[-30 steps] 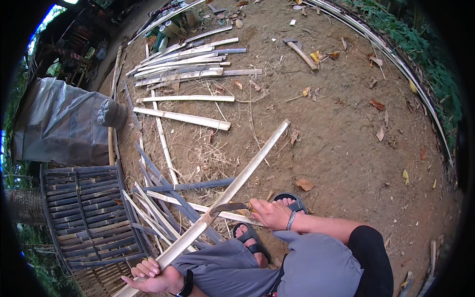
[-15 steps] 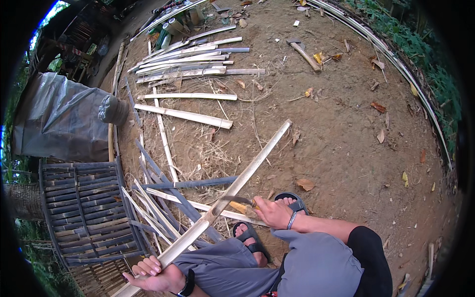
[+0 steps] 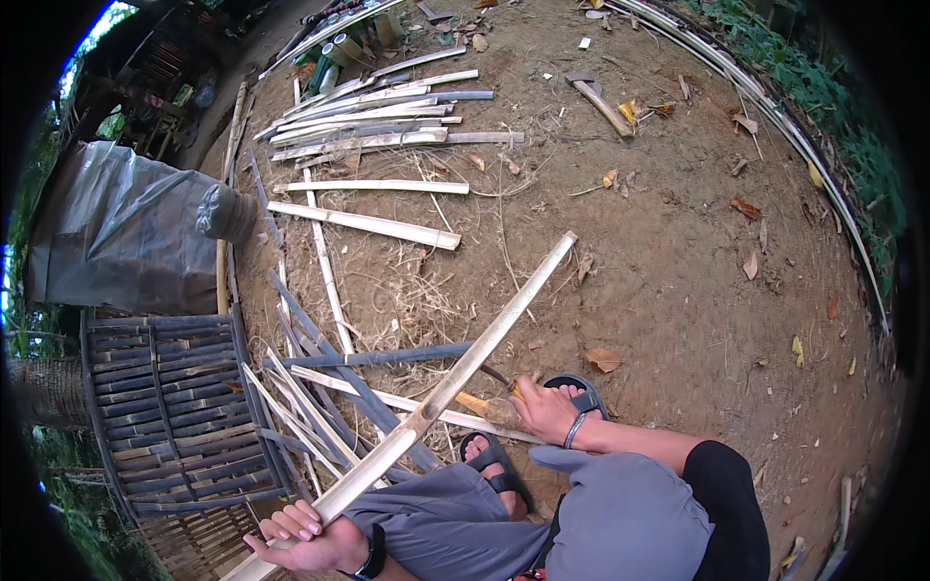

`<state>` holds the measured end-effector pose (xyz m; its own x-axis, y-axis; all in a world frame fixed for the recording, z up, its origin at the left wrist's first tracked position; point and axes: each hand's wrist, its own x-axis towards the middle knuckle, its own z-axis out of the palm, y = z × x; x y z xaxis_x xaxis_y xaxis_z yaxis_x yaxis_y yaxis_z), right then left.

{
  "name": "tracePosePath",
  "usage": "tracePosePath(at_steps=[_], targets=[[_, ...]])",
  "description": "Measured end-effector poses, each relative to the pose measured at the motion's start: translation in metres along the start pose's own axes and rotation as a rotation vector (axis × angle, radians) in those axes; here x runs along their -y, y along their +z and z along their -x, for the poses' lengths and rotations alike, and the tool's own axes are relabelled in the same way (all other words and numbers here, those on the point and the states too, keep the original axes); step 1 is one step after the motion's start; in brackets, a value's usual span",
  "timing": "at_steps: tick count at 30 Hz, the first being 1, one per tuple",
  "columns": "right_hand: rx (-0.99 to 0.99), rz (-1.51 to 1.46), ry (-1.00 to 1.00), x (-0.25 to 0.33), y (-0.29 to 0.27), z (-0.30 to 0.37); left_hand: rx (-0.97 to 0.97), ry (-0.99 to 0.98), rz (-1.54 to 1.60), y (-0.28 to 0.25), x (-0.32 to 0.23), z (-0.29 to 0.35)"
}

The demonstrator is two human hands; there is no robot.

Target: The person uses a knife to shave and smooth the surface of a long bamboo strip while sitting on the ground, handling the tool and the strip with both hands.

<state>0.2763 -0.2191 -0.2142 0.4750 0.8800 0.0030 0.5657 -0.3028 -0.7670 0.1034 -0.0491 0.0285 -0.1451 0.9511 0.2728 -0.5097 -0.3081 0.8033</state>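
Observation:
A long split bamboo strip [image 3: 484,351], pale inner side up, slants from lower left toward the middle of the ground. My left hand [image 3: 315,542] is closed around its near end, fingers over the edge. My right hand [image 3: 548,414] is closed on the yellowish handle of a knife; its dark curved blade [image 3: 496,376] shows just right of the strip, partly hidden. A darker scooped patch marks the strip near its middle. Below the knife, a short piece of wood [image 3: 475,404] lies close to my right hand, partly covered by it.
Several bamboo strips [image 3: 387,118] lie in rows at the far left, with more piled near my sandalled feet [image 3: 499,474]. A slatted bamboo bench [image 3: 179,412] stands at left beside a plastic-covered object [image 3: 126,228]. A hatchet [image 3: 601,105] lies on the dirt farther off.
My right hand has shifted slightly right and the knife blade has drawn off the strip's face to its right side. The left hand keeps its hold on the strip.

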Motion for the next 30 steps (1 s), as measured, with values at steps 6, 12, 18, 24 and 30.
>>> tracePosePath(at_steps=[6, 12, 18, 24, 30], targets=[[0.037, -0.05, -0.34, -0.003, -0.007, 0.007, -0.001, 0.016, 0.023, -0.005, 0.004, 0.001], [-0.001, -0.336, -0.02, 0.011, -0.026, -0.008, 0.013, 0.012, -0.006, -0.003, 0.001, 0.002], [0.049, -0.33, 0.003, 0.033, -0.03, -0.022, 0.02, 0.033, -0.01, 0.0, 0.002, 0.004], [0.018, -0.261, -0.024, 0.035, -0.029, -0.022, 0.01, 0.024, 0.011, -0.002, 0.003, 0.002], [0.04, -0.276, 0.079, 0.035, -0.028, -0.022, 0.01, 0.002, 0.03, -0.005, 0.002, 0.0]])
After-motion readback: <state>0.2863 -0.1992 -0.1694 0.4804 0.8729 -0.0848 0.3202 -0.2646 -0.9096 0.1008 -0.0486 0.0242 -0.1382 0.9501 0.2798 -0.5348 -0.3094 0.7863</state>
